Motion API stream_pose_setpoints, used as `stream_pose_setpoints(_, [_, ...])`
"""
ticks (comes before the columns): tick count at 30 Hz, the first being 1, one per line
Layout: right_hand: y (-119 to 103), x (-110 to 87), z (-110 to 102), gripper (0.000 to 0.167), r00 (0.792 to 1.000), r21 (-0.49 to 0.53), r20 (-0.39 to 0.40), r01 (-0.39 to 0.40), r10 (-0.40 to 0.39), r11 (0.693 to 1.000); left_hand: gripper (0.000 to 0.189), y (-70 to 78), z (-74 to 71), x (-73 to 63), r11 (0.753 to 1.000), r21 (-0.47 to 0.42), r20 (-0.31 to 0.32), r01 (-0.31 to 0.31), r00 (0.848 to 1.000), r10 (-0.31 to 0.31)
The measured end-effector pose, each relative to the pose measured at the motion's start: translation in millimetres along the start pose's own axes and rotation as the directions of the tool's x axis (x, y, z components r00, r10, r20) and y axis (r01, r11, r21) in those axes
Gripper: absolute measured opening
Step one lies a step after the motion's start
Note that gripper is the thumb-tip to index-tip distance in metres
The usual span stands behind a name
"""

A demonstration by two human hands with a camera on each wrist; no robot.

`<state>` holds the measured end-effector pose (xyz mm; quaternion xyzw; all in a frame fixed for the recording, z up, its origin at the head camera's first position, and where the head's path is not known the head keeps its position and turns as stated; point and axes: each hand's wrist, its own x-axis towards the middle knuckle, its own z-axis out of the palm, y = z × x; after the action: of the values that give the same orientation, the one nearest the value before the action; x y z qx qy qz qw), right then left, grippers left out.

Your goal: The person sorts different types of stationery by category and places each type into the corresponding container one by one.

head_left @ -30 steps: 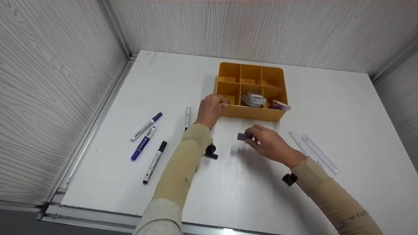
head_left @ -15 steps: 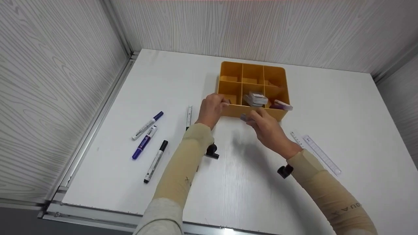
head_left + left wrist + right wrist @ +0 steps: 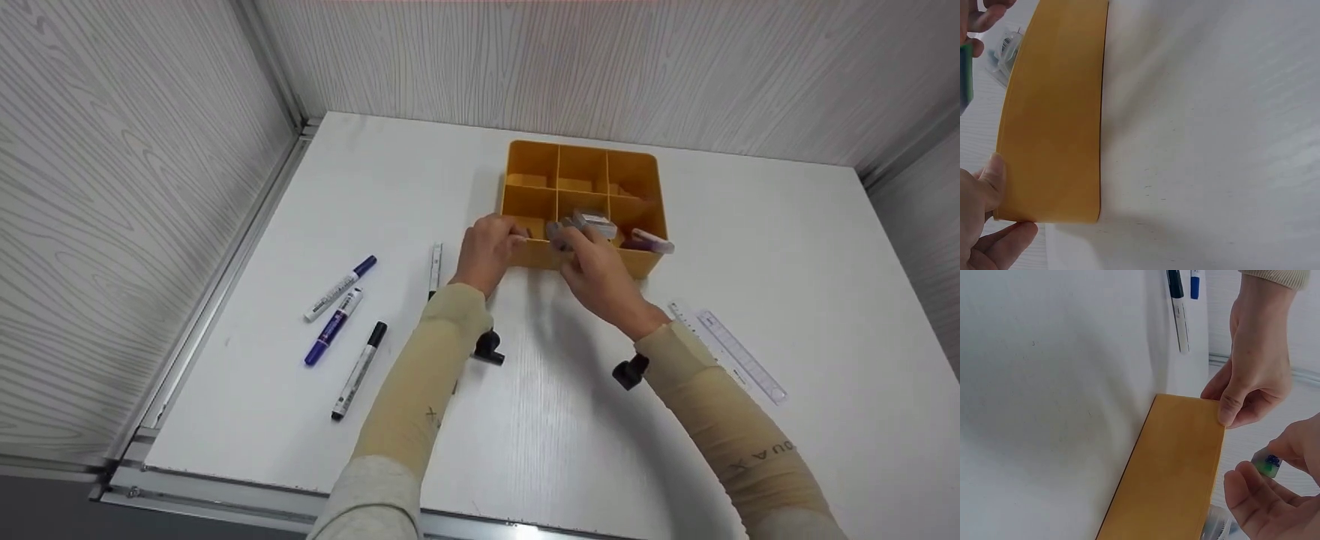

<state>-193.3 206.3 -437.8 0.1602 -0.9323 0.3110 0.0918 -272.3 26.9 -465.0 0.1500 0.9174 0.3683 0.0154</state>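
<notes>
A yellow six-compartment organizer box [image 3: 536,255] stands at the back of the table. My left hand [image 3: 484,251] grips its front left corner; in the left wrist view the thumb [image 3: 994,174] lies on the front wall, with fingers on the side wall. My right hand [image 3: 600,281] is over the box's front rim, near the front middle compartment. Between thumb and fingers it pinches a small grey block [image 3: 1266,463] with green and blue print on its end; the exact kind cannot be told. Clear plastic cases [image 3: 598,223] sit stacked in that compartment, partly covered by the hand.
A purple-and-clear item [image 3: 651,241] leans out of the front right compartment. Left on the table lie a blue-capped marker [image 3: 341,288], a purple marker [image 3: 334,327] and a black-capped marker [image 3: 359,371]. Another marker [image 3: 435,266] is beside my left forearm. Two clear rulers [image 3: 742,356] lie right.
My right hand has carried the grey block from over the table, forward and slightly left, to the box's front rim. The left hand has kept its grip on the corner.
</notes>
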Motion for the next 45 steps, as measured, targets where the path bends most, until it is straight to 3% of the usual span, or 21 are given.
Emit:
stream_pose_setpoints(4, [-2,8.4,6,0.031,0.998,-0.019,0.039,-0.043,0.044,0.999,0.017,-1.2,-0.6,-0.3,1.000,0.007,-0.007,-0.013,1.000,0.013])
stream_pose_setpoints(12, [-3,22.0,18,0.028,0.999,-0.080,-0.004,-0.046,0.045,0.996,0.016,-0.5,1.0,2.3,0.996,0.085,-0.024,-0.035,0.999,0.038])
stream_pose_setpoints(16, [0,26.4,24,0.030,0.997,-0.134,0.006,-0.073,0.074,0.988,0.017,1.1,0.6,2.8,0.997,0.071,-0.021,-0.019,1.000,0.020])
stream_pose_setpoints(20, [3,28.4,29,0.032,1.000,-0.182,-0.005,-0.030,0.029,0.983,0.017,2.7,-0.1,1.9,0.998,0.059,-0.018,-0.009,1.000,0.010])
stream_pose_setpoints(25, [5,29.6,34,0.034,0.999,-0.266,-0.011,0.042,-0.047,0.963,0.017,2.6,0.4,1.8,0.995,0.094,-0.009,-0.014,1.000,0.015])
stream_pose_setpoints(38, [-3,36.5,44,0.034,0.997,-0.429,0.058,-0.017,0.047,0.903,0.018,-1.6,-0.5,0.2,0.989,0.140,-0.038,-0.047,0.998,0.052])
stream_pose_setpoints(45, [2,28.8,47,0.045,0.997,-0.371,0.074,0.005,0.024,0.929,0.020,-3.0,0.0,-0.8,0.992,0.118,-0.038,-0.046,0.998,0.051])
